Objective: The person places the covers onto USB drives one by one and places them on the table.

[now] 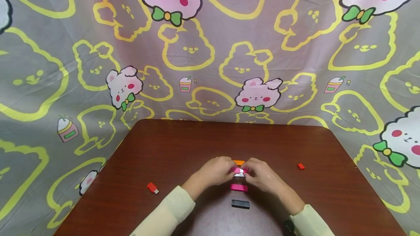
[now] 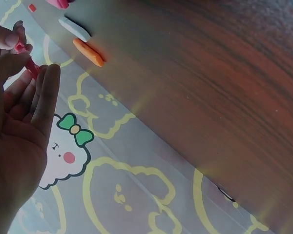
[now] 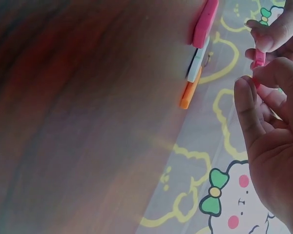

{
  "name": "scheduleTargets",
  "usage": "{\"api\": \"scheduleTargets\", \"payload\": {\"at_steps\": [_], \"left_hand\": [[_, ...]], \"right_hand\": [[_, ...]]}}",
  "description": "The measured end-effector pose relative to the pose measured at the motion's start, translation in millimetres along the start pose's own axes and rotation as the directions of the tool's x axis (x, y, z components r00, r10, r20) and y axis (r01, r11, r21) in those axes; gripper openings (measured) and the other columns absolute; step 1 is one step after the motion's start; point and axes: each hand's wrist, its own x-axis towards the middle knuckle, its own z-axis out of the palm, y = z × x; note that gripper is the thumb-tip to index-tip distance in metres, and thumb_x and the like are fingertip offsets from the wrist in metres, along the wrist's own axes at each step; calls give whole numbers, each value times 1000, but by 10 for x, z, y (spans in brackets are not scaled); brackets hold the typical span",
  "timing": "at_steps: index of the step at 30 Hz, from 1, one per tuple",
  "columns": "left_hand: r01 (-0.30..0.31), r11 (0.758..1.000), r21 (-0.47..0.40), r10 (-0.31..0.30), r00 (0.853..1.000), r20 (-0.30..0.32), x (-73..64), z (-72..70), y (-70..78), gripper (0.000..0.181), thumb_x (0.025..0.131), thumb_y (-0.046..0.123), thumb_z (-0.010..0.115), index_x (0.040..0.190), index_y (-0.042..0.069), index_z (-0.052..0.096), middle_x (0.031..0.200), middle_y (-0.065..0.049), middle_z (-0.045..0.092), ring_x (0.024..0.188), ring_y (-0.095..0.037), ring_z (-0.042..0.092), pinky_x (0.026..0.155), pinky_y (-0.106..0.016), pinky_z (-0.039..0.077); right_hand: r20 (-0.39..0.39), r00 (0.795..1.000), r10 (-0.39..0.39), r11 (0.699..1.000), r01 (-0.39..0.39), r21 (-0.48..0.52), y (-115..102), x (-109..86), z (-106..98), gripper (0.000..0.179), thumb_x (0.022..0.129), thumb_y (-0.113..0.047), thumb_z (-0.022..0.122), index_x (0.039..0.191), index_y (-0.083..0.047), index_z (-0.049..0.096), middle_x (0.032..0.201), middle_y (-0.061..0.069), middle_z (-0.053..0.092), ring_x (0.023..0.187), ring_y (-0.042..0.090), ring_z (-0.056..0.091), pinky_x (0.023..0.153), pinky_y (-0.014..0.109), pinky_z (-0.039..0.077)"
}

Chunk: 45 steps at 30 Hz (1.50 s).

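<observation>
In the head view, my left hand (image 1: 214,171) and right hand (image 1: 262,174) meet above the row of sticks, fingertips close together. Each pinches one end of a small pink USB stick (image 3: 260,57), its pink parts lying in line between the hands. The left wrist view shows the left thumb and fingers on a pink part (image 2: 33,69). A light metal-coloured patch shows between the pink parts. Partly hidden below the hands lies a white USB stick (image 3: 199,61), with an orange one (image 1: 238,162) behind it. A pink stick (image 1: 239,188) lies nearer.
A black USB stick (image 1: 240,204) lies nearest in the row on the brown table (image 1: 183,141). Out to the left is a red USB stick (image 1: 152,187) with its metal plug bare. A small red cap (image 1: 300,166) sits to the right. Patterned cloth (image 1: 210,83) hangs behind the table.
</observation>
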Motion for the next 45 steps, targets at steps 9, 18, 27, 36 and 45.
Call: {"api": "scheduleTargets", "payload": {"at_steps": [9,18,27,36,45], "left_hand": [[-29,998,47,30,999,-18,13,16,19,12,93,30,73,95,18,75,82,7,63,67,-5,50,64,-18,47],[-48,996,78,51,998,-42,11,21,29,13,93,29,72,96,17,75,83,5,65,70,-6,55,66,-20,50],[-95,980,174,110,991,-74,17,14,44,11,94,25,70,94,15,72,82,3,64,71,-8,57,65,-21,52],[-47,995,92,49,998,-24,236,-35,-135,13,95,23,72,104,15,75,89,3,68,80,-9,61,75,-22,54],[78,995,-58,-76,996,44,557,45,-366,18,94,25,73,109,15,74,92,3,66,82,-10,59,81,-24,54]], "right_hand": [[-9,998,-64,998,63,-2,-30,14,-9,18,82,-3,78,97,-11,73,88,-4,60,75,5,55,64,21,51],[-26,999,-38,999,38,-14,-76,29,-4,20,81,-1,80,96,-9,70,88,-2,62,76,8,58,65,22,53],[-103,993,-64,997,58,-59,-114,72,38,19,78,-3,83,90,-9,69,83,-3,61,73,7,55,63,22,52],[-81,997,-13,997,7,-77,-7,283,-53,21,79,-4,83,97,-6,72,89,2,67,78,13,63,70,29,57],[-33,994,106,992,-108,-67,225,592,-97,14,83,-3,78,95,-4,72,91,7,68,83,21,66,76,38,58]]}}
